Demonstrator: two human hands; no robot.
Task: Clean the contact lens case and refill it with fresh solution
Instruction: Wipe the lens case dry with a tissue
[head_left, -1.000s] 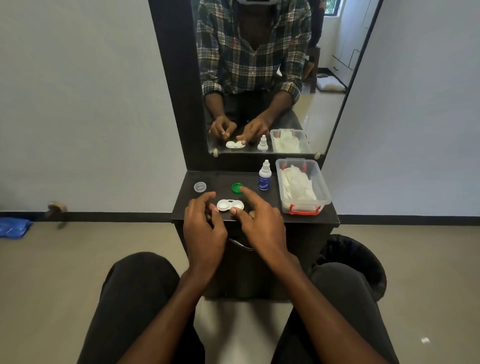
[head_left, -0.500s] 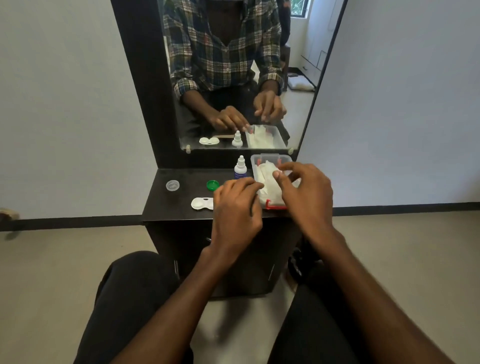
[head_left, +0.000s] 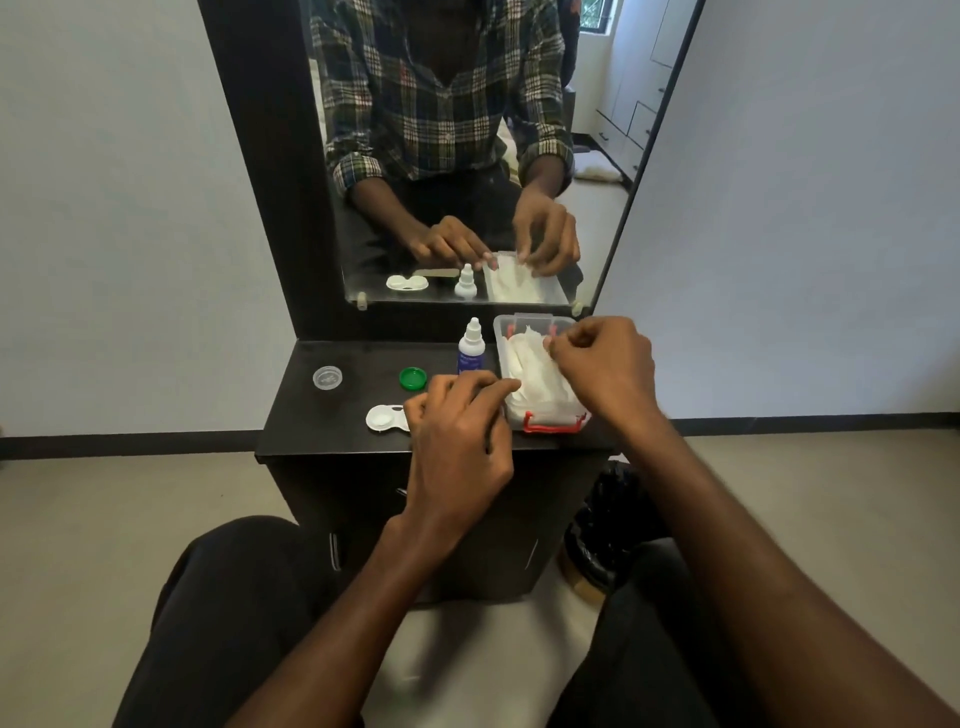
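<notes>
Hands are two, both over the right part of the dark desk (head_left: 311, 415). One right hand (head_left: 605, 371) reaches into one clear plastic box (head_left: 500, 332) with red latches; its thumb and fingers are curled together in a tight grip, pinching the white tissues (head_left: 530, 374) near the far end of the box. How many tissues are in the pile I cannot tell. One left hand (head_left: 457, 436) lies at the near left corner of the box, fingers bent, with the fingertips touching the box edge and the tissues there — whether this grip really closes on something is not visible.

One white contact lens case (head_left: 383, 418) lies flat on the desk, just left of the left hand and partly hidden by it; only one open well shows. Behind it lie one green cap (head_left: 413, 378) and, well apart to the left, one clear cap (head_left: 327, 377). One solution bottle (head_left: 471, 347) stands upright, just left of the box.
</notes>
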